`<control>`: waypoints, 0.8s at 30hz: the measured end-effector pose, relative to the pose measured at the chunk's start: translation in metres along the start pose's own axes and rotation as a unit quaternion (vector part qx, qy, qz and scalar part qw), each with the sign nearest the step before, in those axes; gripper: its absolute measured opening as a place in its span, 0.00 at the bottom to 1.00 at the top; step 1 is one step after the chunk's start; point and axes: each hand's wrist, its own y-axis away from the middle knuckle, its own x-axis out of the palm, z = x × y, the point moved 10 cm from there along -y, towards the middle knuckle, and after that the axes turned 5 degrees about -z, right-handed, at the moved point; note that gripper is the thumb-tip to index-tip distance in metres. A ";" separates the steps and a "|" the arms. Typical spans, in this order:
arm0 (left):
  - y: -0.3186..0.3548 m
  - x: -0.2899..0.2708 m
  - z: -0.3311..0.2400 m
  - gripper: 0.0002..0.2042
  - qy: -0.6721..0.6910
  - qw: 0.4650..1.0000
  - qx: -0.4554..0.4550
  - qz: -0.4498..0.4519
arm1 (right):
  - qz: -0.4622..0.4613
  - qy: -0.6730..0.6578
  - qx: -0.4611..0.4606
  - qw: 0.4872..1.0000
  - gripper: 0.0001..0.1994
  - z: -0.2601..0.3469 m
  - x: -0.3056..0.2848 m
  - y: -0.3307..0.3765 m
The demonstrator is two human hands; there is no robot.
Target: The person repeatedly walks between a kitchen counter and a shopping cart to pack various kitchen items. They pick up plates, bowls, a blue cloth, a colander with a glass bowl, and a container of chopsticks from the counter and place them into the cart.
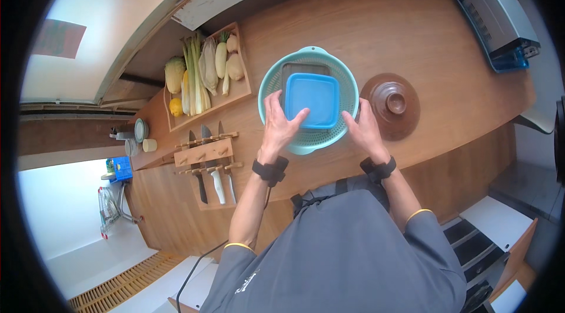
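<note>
With left hand (279,128) curved wide at 8 o'clock of blue container (312,100), right hand (366,129) likewise at 4 o'clock: cannot tell if gripping. Keep container level inside mint colander (348,82), with brown lid (391,104) at 3 o'clock; press sides evenly.

I see a table (406,24); basket (345,74) and lid (395,103) between its long edges; crate (210,110) toward its left edge; tray (511,67) by its right.

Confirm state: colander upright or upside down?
Upright: the turquoise colander faces mouth-up, its perforated inner wall showing, and the blue square container is seen within its rim.
</note>
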 end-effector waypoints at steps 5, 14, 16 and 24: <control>0.010 0.004 0.004 0.44 0.031 0.999 -0.033 0.017 | 0.004 0.003 -0.011 1.000 0.25 -0.004 0.003 -0.001; 0.013 -0.016 -0.009 0.41 -0.050 0.997 -0.042 -0.050 | 0.025 -0.002 0.012 1.000 0.25 -0.002 0.004 0.001; 0.013 -0.016 -0.010 0.40 -0.033 0.999 -0.027 -0.031 | 0.039 -0.023 0.041 0.998 0.25 -0.006 0.003 0.002; 0.010 -0.048 0.035 0.35 -0.034 0.981 0.006 -0.191 | -0.187 0.168 -0.098 0.963 0.21 0.016 -0.090 -0.008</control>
